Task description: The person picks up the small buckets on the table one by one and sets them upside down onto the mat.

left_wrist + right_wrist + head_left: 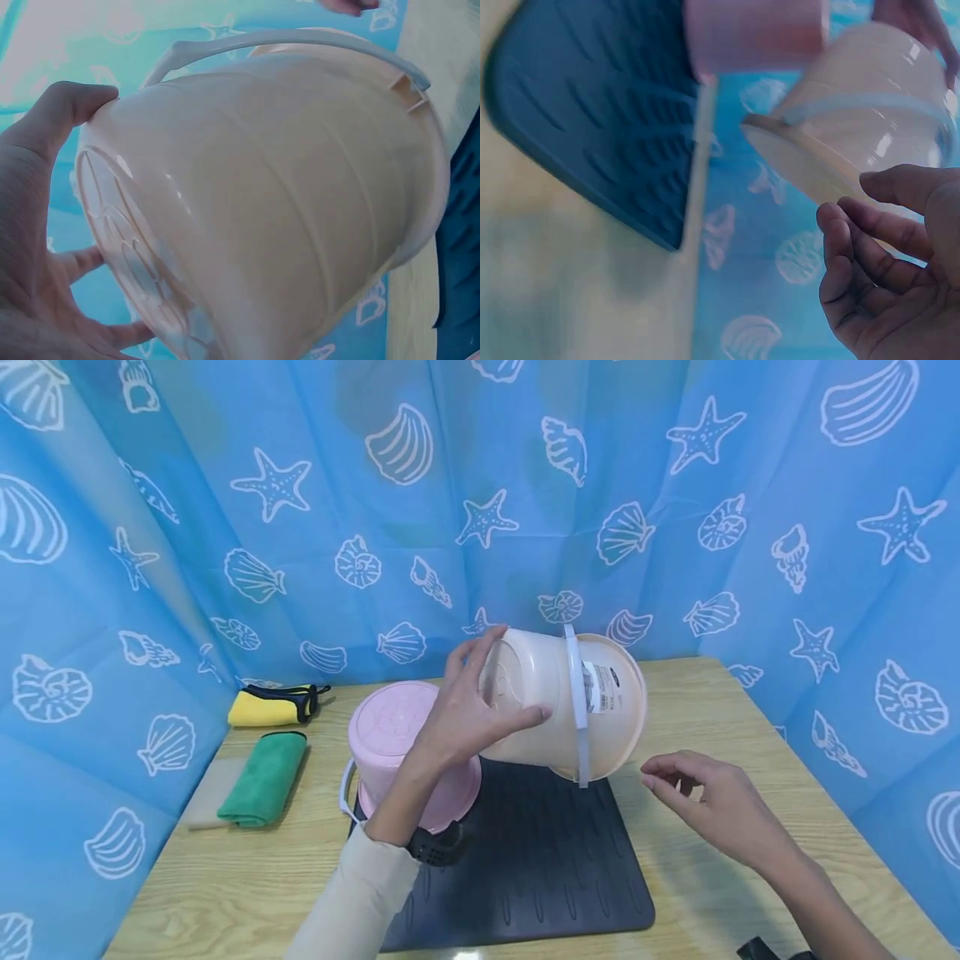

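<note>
My left hand (pixel 461 714) grips a cream plastic bucket (pixel 536 668) around its base, thumb and fingers spread across the bottom end. The bucket is tipped on its side in the air, its mouth facing right, with a white handle (pixel 576 685) lying around its body and a paper label (pixel 603 687) near the rim. Just right of the rim is my right hand (pixel 712 810), fingers loosely bent and holding nothing. A pink bucket (pixel 390 718) stands upside down behind my left forearm, its white handle hanging at the left.
Under the pink bucket lies a black ridged mat (pixel 540 860) on the wooden table (pixel 247 885). At the left are a yellow cloth (pixel 266 708), a green cloth (pixel 266 777) and a beige cloth (pixel 213 789). A blue shell-patterned curtain (pixel 450 460) hangs around the table.
</note>
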Tool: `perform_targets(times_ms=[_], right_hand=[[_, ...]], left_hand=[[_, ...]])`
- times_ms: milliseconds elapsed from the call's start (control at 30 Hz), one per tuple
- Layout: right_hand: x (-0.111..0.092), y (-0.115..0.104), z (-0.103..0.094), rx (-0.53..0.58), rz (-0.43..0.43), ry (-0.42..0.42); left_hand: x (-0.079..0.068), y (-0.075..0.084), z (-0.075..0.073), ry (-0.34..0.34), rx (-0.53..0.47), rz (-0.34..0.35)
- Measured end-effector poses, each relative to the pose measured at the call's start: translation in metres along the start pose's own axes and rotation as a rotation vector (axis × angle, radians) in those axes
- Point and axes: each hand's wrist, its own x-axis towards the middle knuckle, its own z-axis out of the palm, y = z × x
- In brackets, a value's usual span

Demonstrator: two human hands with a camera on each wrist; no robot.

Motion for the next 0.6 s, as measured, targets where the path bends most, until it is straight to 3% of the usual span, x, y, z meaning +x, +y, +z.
perform_targets(times_ms=[100, 367, 600], right_hand=[[-0.008, 0.001, 0.014, -0.009, -0.058, -0.049], [-0.027, -0.002, 0.055, 0.033, -0.077, -0.32], [-0.032, -0.002, 0.076, -0.017, -0.138, -0.38]], left_hand=[[0.002, 0.002, 0.0, -0.02, 0.036, -0.007], [0.008, 0.008, 0.0, -0.05, 0.142, -0.037], [0.01, 0.012, 0.002, -0.053, 0.202, -0.047]])
